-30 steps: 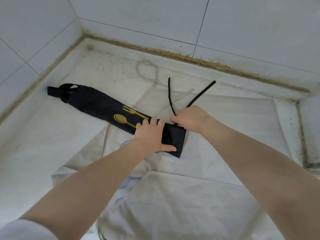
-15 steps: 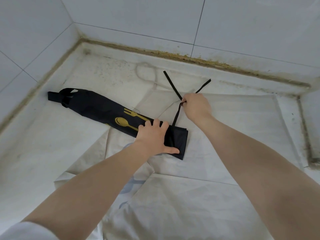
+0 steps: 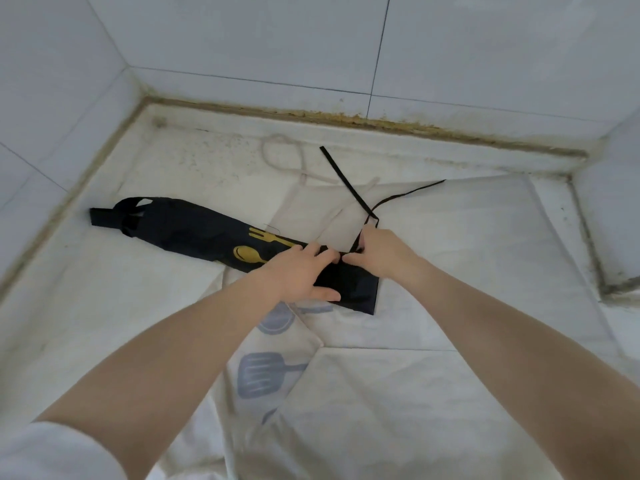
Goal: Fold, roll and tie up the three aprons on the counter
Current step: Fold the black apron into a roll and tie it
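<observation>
A: Location of the black apron [image 3: 194, 233]?

B: Folded into a long strip on the white counter [image 3: 86, 306], partly over a white apron [image 3: 433, 393]. White wall tiles [image 3: 242, 36] enclose the corner; the joint is stained.

A: Grip status?

B: Left hand [image 3: 298, 275] presses flat on the strip, fingers extended. Right hand [image 3: 381, 252] pinches the black ties [image 3: 349, 188].

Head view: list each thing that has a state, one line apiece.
Black apron: folded into a long strip, flat, not yet rolled.
Black ties: loose, untied.
White aprons: spread open, unfolded.
Left hand: pressing the black apron's end.
Right hand: pinching the ties.
</observation>
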Demonstrator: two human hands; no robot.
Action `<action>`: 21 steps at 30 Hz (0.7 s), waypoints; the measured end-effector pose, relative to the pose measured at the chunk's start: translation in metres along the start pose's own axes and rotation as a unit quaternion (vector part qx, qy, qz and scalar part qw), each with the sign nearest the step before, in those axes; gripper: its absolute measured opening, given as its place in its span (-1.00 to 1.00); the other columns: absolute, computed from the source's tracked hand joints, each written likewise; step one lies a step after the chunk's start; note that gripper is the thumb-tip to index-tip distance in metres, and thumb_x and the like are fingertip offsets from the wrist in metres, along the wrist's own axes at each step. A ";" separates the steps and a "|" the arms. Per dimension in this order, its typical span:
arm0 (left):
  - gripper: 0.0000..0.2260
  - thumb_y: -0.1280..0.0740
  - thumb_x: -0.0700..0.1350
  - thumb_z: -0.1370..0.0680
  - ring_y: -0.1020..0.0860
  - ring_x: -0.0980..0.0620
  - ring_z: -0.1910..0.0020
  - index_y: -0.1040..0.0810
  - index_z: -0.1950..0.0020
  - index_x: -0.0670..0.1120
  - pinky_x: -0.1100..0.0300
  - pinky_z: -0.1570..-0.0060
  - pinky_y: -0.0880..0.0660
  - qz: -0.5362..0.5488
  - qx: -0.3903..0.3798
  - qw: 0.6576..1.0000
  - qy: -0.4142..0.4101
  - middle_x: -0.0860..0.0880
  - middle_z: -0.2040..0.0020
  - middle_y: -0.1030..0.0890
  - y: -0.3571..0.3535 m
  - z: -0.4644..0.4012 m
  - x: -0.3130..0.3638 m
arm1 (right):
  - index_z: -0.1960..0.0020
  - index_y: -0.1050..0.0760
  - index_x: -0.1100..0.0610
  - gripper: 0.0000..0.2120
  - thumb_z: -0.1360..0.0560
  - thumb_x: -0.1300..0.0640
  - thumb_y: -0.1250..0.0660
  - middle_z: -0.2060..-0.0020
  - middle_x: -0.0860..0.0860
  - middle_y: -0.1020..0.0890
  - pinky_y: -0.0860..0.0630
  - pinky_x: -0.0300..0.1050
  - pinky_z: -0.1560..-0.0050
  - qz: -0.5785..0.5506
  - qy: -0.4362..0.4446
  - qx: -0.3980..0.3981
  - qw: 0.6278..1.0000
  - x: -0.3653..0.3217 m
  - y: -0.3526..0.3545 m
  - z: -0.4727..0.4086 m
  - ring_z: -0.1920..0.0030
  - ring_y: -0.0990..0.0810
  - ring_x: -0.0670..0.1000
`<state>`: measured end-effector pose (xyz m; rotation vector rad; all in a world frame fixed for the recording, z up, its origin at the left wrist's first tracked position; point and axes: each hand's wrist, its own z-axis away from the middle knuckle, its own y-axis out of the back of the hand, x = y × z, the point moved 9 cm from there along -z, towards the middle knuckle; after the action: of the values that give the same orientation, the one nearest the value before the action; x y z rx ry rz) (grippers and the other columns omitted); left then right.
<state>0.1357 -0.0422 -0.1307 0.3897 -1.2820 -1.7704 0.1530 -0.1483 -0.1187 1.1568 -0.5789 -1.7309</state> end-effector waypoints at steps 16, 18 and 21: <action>-0.86 -0.38 -0.01 -0.50 -0.43 0.09 0.20 -0.52 0.18 -0.06 0.23 0.14 -0.36 0.164 0.063 0.983 -0.044 0.09 0.17 -0.40 0.002 0.008 -0.011 | -0.06 -0.48 0.07 -0.85 -0.51 0.23 -0.28 0.28 -0.08 -0.45 -0.32 -0.31 0.30 -0.137 -0.007 -0.009 0.991 0.006 0.000 0.004 0.28 -0.42 -0.11; -0.81 -0.39 0.00 -0.48 -0.43 0.10 0.26 -0.51 0.25 -0.06 0.22 0.17 -0.39 0.179 0.072 0.980 -0.038 0.09 0.25 -0.43 0.000 0.010 -0.011 | -0.05 -0.48 0.08 -0.87 -0.51 0.21 -0.30 0.30 -0.08 -0.44 -0.29 -0.33 0.33 -0.125 0.003 -0.021 0.992 0.005 -0.005 0.006 0.28 -0.42 -0.09; -0.75 -0.42 0.02 -0.46 -0.38 0.15 0.40 -0.45 0.33 -0.04 0.19 0.21 -0.41 0.178 0.063 0.982 -0.033 0.08 0.40 -0.45 -0.005 0.008 -0.009 | -0.03 -0.39 0.07 -0.85 -0.50 0.24 -0.28 0.29 -0.04 -0.43 -0.32 -0.24 0.32 -0.110 -0.007 -0.041 0.993 0.006 -0.011 0.006 0.25 -0.42 -0.02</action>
<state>0.1331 -0.0300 -0.1341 0.1585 -1.4176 -1.4165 0.1426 -0.1493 -0.1272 1.1852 -0.3958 -1.9322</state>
